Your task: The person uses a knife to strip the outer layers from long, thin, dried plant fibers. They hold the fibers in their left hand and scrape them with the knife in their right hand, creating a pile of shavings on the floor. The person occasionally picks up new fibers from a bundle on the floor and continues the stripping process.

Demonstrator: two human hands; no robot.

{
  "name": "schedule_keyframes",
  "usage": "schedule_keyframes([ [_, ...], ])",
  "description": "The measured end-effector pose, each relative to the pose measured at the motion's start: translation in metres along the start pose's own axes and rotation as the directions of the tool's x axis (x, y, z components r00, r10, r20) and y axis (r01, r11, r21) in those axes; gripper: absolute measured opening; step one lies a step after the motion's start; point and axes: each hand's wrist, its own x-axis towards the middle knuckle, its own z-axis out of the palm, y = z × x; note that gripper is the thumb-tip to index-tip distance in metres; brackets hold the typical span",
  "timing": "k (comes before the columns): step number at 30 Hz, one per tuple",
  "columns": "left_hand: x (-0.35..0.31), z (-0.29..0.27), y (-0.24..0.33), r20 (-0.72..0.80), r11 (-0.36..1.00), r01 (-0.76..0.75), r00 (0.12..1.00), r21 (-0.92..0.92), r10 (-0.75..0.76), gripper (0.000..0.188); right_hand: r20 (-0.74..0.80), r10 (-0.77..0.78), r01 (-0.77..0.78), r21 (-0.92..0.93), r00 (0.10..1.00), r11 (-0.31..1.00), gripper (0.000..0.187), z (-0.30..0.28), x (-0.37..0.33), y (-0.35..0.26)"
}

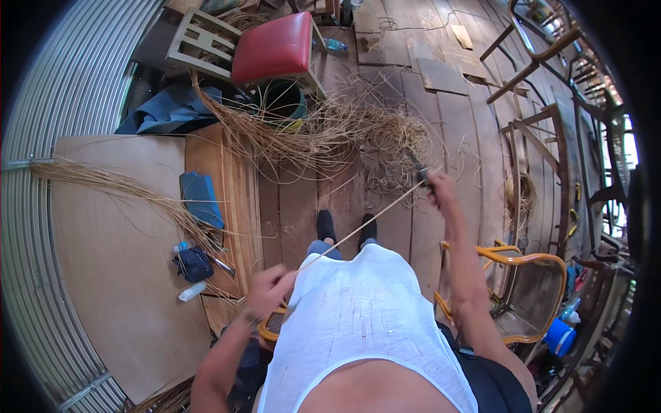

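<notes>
A long pale cane strip (359, 226) stretches slantwise across my front. Its near end is pinched in my left hand (267, 290), which is closed beside my white shirt. My right hand (442, 191) reaches forward, wrapped around the dark handle of a knife (415, 160). The blade points away, and the strip's far end meets the knife close to my fingers; whether the fingers also grip the strip is hidden. Just beyond the blade lies a tangled heap of cane strips and shavings (372, 134) on the floor.
At left, a wooden table (110, 275) bears a bundle of cane strips (117, 180), a blue box (201, 199), a dark pouch (193, 264) and a white bottle (192, 291). A red-seated chair (272, 48) stands ahead, a cane chair (530, 296) at right, wooden frames (551, 138) far right.
</notes>
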Motion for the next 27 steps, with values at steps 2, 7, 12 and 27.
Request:
schedule_keyframes([
  [2,-0.041,-0.038,-0.045,0.031,0.999,-0.019,0.999,0.038,0.018,0.028,-0.048,-0.051,0.053,0.034,0.998,0.998,0.030,-0.019,0.002,-0.016],
  [7,-0.011,-0.031,-0.091,0.019,0.851,0.044,0.998,0.523,-0.063,0.047,-0.029,-0.133,0.130,-0.094,0.991,0.987,0.030,0.016,-0.028,-0.034],
  [12,0.112,0.048,-0.023,0.095,0.999,-0.048,0.994,-0.016,0.049,0.069,0.139,-0.137,0.155,-0.129,0.981,0.979,0.031,0.098,-0.072,-0.012],
  [27,0.154,0.127,-0.009,-0.140,0.933,-0.348,0.923,0.088,0.358,0.037,0.164,0.063,-0.061,-0.018,0.984,0.998,0.030,0.121,-0.063,0.024],
])
